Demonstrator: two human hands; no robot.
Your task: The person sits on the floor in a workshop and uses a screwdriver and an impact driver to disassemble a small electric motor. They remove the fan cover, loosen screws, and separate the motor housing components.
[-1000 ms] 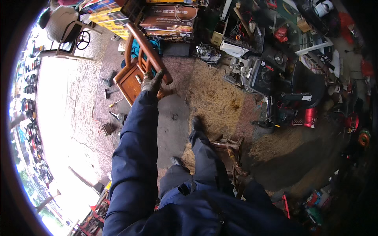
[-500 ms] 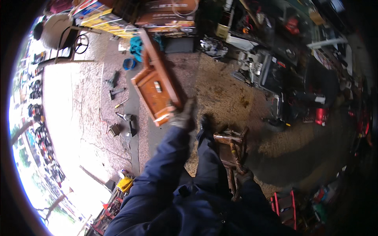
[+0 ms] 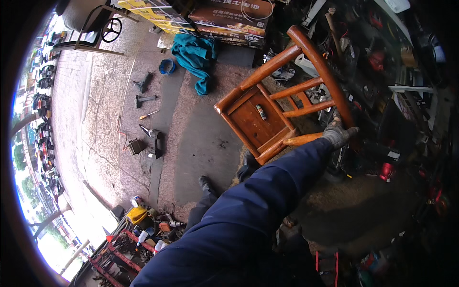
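My left hand (image 3: 338, 135), in a grey glove, grips the orange-brown wooden chair (image 3: 258, 129) by its curved back. The chair is tilted, its square seat toward the upper left, with a small labelled item (image 3: 260, 111) on that seat. My navy left sleeve runs from the bottom edge up to it. Beneath that arm, my right hand (image 3: 290, 228) shows only in part, in shadow by a bit of brown wood; its fingers are unclear.
Stacked boxes (image 3: 224, 21), a teal cloth (image 3: 193, 50), a blue bowl (image 3: 167, 67), scattered tools (image 3: 146, 100), a cushioned chair (image 3: 83, 28), piled machinery and parts (image 3: 373, 76) at right, a red tool rack (image 3: 122, 251) at lower left.
The orange chair and my left hand have swung rightward, uncovering the teal cloth. My left arm now hides most of the darker chair and right hand seen earlier.
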